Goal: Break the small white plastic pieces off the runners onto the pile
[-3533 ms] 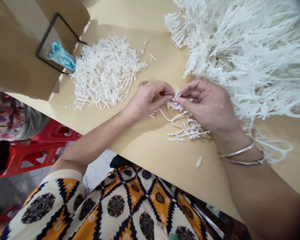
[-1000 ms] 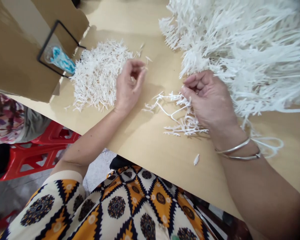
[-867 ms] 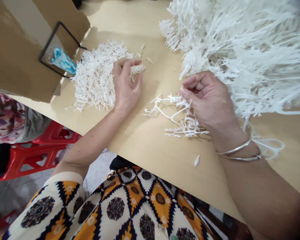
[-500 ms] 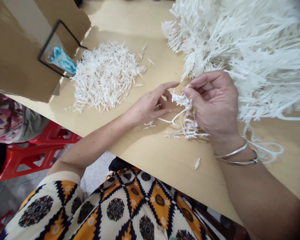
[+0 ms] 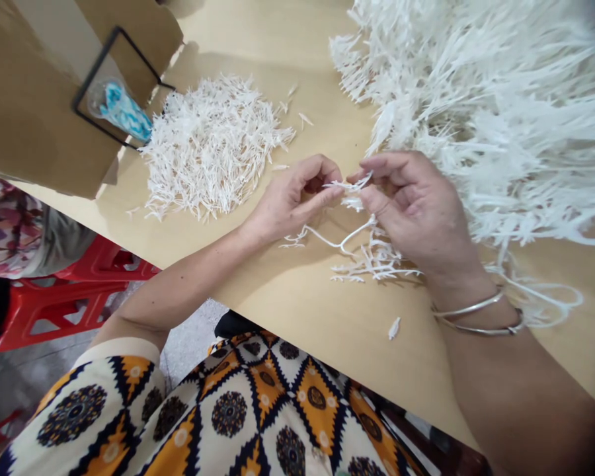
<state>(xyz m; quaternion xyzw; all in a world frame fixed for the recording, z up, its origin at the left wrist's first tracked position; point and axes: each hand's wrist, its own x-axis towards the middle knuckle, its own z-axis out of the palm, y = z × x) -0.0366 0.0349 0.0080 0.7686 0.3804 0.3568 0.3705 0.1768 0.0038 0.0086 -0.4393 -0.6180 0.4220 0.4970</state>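
Note:
Between thumb and fingers, my left hand (image 5: 297, 195) pinches one end of a thin, branched white plastic sprig (image 5: 348, 186). My right hand (image 5: 416, 208) has its thumb and fingertips around the other end, partly hiding it. Just below the hands, more white sprigs (image 5: 377, 261) lie loosely on the table, with a curved white stem (image 5: 327, 242) running out to the left. A small white piece (image 5: 394, 328) lies by itself nearer my body.
A heap of short white sprigs (image 5: 218, 145) sits left of my hands. Long white fronds (image 5: 515, 112) pile up at the right. A cardboard box (image 5: 34, 99), black wire frame (image 5: 96, 63) and clear cup with blue-and-white contents (image 5: 123, 112) stand far left. Red stools (image 5: 54, 307) are beside the table.
My left hand's fingers, spread apart before, have closed on the sprig. My right hand has loosened its bunched fingers somewhat, and the sprig now spans both hands.

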